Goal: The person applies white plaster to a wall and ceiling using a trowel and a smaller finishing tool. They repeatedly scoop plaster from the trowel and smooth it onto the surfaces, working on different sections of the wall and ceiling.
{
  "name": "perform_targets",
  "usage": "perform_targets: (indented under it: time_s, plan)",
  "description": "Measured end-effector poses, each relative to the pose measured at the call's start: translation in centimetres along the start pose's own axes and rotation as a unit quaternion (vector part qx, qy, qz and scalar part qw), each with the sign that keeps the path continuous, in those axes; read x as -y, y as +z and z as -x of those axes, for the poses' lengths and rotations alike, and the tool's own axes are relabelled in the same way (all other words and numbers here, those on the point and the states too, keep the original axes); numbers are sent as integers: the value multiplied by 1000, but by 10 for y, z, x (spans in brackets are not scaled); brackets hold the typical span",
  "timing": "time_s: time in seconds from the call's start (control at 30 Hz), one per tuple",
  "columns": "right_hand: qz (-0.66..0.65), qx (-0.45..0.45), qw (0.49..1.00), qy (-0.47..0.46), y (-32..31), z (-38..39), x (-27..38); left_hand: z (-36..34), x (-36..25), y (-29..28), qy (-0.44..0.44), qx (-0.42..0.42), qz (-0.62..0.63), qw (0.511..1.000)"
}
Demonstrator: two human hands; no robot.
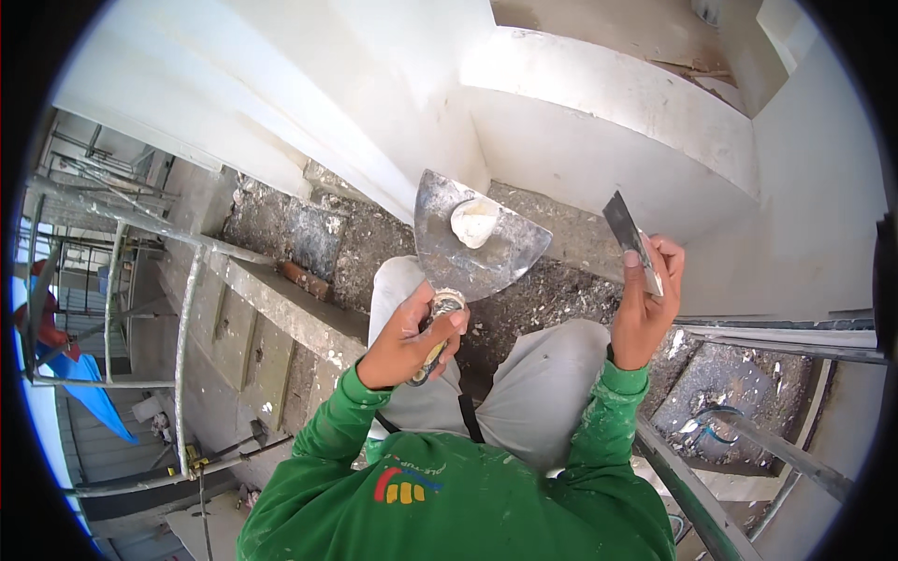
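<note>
Well to the left of the half-round metal plate [496, 266], several slim, round scaffold tubes [154, 225] cross one another, speckled with pale splashes. One smooth blue sheet [98, 393] hangs among them. Nearer the plate on that side, one long, rough concrete beam [290, 311] runs beside one oblong, reddish-brown block [306, 280] and gritty debris [365, 248] strewn with white flecks. Above and left of the plate rises a smooth off-white wall [309, 75].

Just below the plate, the left hand [412, 341] has its fingers and thumb wrapped firmly around the plate's one stubby handle [433, 360]. The single plate is thin, grey, mottled and scuffed, and carries one rounded, creamy-white lump [474, 222]. Below it are two bent knees in grey cloth trousers [552, 369].

Right of the plate and apart from it, the right hand [644, 309] pinches one flat, straight-edged dark blade [622, 222] between thumb and fingers, its free end tilted up and leftward. Above and right of the plate curves one thick white ledge [608, 98]. Farther right and lower lies a dark, white-spattered slab [692, 388].
</note>
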State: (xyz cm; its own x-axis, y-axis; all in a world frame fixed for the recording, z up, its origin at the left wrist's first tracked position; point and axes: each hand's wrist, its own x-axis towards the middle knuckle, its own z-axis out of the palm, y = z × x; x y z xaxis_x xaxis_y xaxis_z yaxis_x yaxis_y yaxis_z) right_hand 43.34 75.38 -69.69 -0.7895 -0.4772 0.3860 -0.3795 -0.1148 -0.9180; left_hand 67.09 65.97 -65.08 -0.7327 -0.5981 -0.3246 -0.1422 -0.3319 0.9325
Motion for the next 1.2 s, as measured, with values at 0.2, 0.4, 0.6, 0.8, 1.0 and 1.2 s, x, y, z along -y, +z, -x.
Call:
perform_targets:
  time_s: [0.2,0.4,0.6,0.8,1.0,1.2]
  plan:
    - [231,158,864,-419,28,-22,48,3,-35,5,18,-31,-47,998]
    - [241,233,807,-486,56,-47,66,6,-53,2,97,-88,-104,986]
    - [215,272,836,-426,48,-95,13,39,-66,-27,351,-351,-52,867]
    - [-321,209,880,281,119,-67,-167,38,31,-85,318,-302,-45,897]
    - [-367,211,751,507,178,12,-309,52,113,-122,88,-299,-124,942]
    - [-343,178,788,479,197,17,-277,52,114,-109,114,-192,130,966]
